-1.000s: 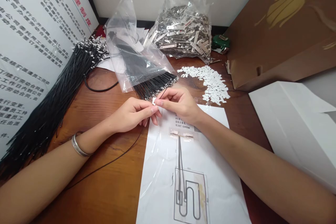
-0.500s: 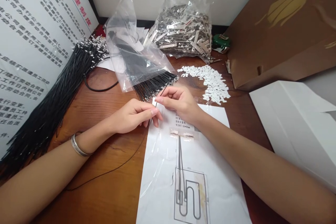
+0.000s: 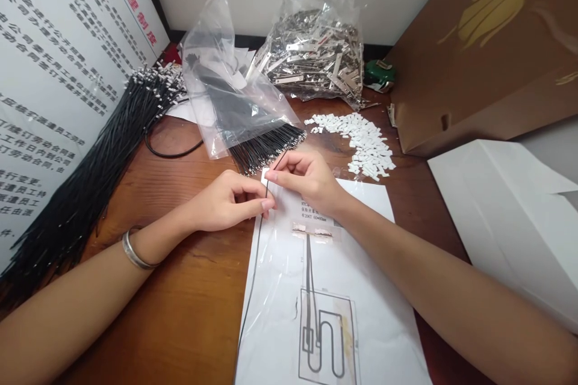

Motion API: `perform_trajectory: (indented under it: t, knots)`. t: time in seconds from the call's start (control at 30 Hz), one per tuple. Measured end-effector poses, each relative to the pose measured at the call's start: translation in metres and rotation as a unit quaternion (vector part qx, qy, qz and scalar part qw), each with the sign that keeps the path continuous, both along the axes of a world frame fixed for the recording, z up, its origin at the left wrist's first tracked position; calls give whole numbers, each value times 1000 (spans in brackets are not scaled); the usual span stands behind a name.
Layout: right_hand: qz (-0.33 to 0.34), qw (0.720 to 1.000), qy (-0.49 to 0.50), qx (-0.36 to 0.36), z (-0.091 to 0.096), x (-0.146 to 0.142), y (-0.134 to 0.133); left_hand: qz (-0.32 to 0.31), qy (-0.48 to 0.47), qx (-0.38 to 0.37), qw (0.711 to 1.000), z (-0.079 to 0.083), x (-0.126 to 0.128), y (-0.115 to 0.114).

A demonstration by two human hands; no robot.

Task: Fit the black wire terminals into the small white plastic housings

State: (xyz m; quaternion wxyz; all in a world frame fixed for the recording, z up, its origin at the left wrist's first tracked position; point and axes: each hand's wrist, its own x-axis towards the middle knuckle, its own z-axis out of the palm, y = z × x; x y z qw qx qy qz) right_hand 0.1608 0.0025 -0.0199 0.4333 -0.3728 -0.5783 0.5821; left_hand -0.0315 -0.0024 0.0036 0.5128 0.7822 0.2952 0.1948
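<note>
My left hand (image 3: 228, 201) pinches a thin black wire (image 3: 253, 277) that runs down toward the table's front edge. My right hand (image 3: 307, 177) pinches a small white connector (image 3: 265, 175) at the wire's upper end. Both hands meet just above a white printed sheet (image 3: 361, 289) under clear film, which shows a drawing and a sample part (image 3: 312, 232). A fan of black wires (image 3: 266, 144) sticking out of a clear bag (image 3: 226, 96) lies just beyond my fingers. A pile of small white connectors (image 3: 365, 141) lies to the right of my right hand.
A big bundle of black wires with white ends (image 3: 90, 174) lies along the left by a printed board (image 3: 49, 72). A bag of metal strips (image 3: 316, 60), a green tape roll (image 3: 379, 75), a brown carton (image 3: 487, 54) and a white box (image 3: 510, 216) stand behind and right.
The black wire has swung from trailing left across the wood to hanging straight down along the sheet's left edge. My left fingers slid slightly down the wire; my right hand stayed.
</note>
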Motion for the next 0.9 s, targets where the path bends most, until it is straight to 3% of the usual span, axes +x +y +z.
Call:
perform_trajectory:
  t: [0.13, 0.67, 0.9]
  knots:
    - [5, 1000, 4, 0, -2, 0, 0, -2, 11, 8, 1000, 0, 0, 0]
    - [-15, 999, 46, 8, -2, -1, -1, 27, -16, -95, 995, -1, 2, -3]
    - [-2, 999, 50, 13, -1, -2, 0, 25, -21, -106, 994, -2, 2, -3]
